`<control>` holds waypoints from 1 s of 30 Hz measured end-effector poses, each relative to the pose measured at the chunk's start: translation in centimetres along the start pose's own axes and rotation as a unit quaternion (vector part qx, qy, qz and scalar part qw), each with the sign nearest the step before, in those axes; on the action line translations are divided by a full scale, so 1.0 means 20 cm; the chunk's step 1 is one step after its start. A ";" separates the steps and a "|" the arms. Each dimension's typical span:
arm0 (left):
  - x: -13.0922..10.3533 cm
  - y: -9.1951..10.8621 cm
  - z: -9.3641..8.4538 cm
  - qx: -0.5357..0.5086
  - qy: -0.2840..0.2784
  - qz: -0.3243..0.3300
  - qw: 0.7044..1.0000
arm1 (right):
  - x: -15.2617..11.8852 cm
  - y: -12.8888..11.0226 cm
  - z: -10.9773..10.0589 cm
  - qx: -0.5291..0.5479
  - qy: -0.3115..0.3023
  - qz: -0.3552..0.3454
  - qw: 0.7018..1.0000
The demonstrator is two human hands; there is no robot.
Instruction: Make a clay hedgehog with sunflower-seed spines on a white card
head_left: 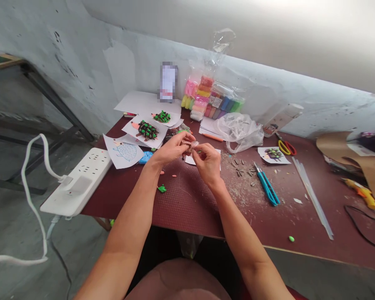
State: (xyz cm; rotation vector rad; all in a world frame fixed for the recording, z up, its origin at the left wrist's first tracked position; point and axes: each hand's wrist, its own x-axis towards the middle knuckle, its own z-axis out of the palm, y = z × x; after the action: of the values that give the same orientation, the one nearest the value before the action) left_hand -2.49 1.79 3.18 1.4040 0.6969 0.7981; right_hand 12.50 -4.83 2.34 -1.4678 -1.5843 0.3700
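Note:
Over the middle of the table, my left hand (pixel 175 146) and my right hand (pixel 208 162) meet with fingers closed on a small crumpled clear plastic wrapper (pixel 193 143). Brownish stuff shows at the wrapper, too small to make out. Beneath the hands lies a white paper (pixel 190 160), mostly covered by them. To their left are paper hedgehogs, one with a pink face and green-dotted dark spines (pixel 148 130) and one drawn in blue (pixel 127 151). A green clay lump (pixel 161 188) rests below my left wrist.
Several sunflower seed-like bits (pixel 239 168) and blue-handled pliers (pixel 268 188) lie right of my hands. Farther right are scissors (pixel 286 147), glue sticks (pixel 312 198) and a yellow glue gun (pixel 362 194). Bagged colored clay (pixel 203 100) stands at the wall; a power strip (pixel 81 179) overhangs the left edge.

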 end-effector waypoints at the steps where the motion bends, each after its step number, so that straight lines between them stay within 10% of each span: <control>1: 0.00 0.00 0.00 0.001 0.002 0.001 1.000 | 0.00 0.00 0.00 0.011 -0.005 0.001 1.000; 21: 0.01 -0.02 -0.02 0.011 0.052 0.028 0.998 | 0.01 0.02 -0.02 0.062 -0.025 0.023 0.997; 30: 0.00 -0.02 -0.07 0.036 -0.039 -0.009 0.999 | 0.04 0.07 -0.07 0.060 -0.050 0.032 0.996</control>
State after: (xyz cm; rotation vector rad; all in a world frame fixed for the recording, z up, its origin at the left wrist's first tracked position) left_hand -3.59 2.49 2.80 1.4841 0.6819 0.7072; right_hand 14.67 -4.18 2.43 -1.4296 -1.5688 0.5743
